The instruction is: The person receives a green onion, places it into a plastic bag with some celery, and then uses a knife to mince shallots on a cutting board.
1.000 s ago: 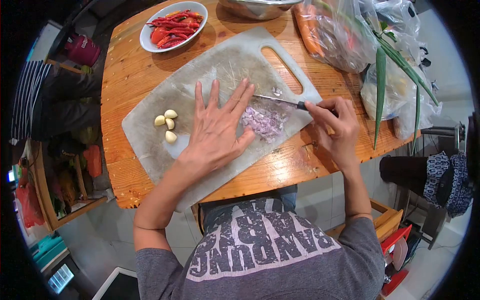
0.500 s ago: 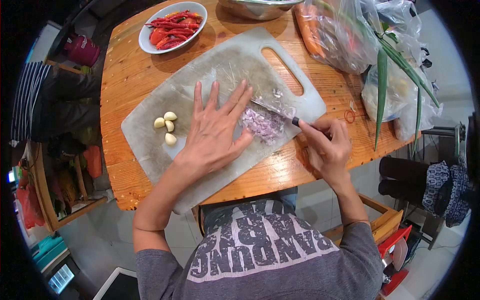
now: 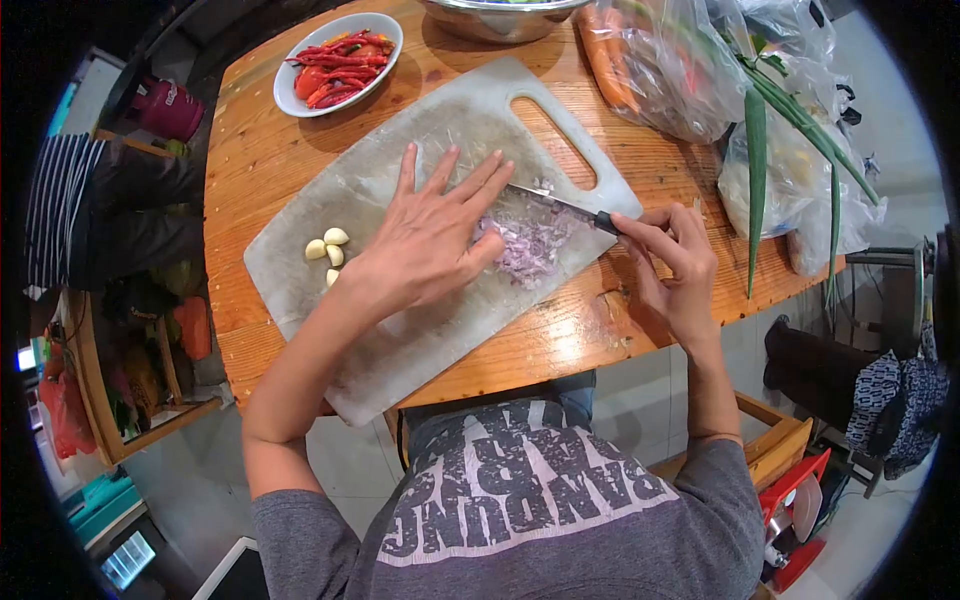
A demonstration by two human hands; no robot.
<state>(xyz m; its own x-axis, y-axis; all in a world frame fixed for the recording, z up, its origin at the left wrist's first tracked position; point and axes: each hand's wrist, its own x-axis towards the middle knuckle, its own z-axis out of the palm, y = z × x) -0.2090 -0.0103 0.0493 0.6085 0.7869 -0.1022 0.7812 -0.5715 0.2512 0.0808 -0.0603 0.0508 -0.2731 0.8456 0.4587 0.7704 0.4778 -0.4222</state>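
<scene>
Chopped purple shallot lies in a loose heap on the worn white cutting board. My left hand is spread flat over the board, its thumb beside the heap and its fingertips close to the knife's tip. In my right hand, at the board's right edge, is the black handle of a small knife, gripped between thumb and fingers. Its blade lies low over the upper side of the shallot, pointing left. Several peeled garlic cloves sit left of my left hand, one partly hidden by my wrist.
A white bowl of red chillies and tomatoes stands at the table's far left. Behind the board is a metal bowl. Bagged carrots, further plastic bags and green leaves lie along the right side of the wooden table.
My right hand has moved slightly right and up, its fingers looser on the handle. The knife has shifted towards the heap's upper edge. My left hand has slid a little up and right.
</scene>
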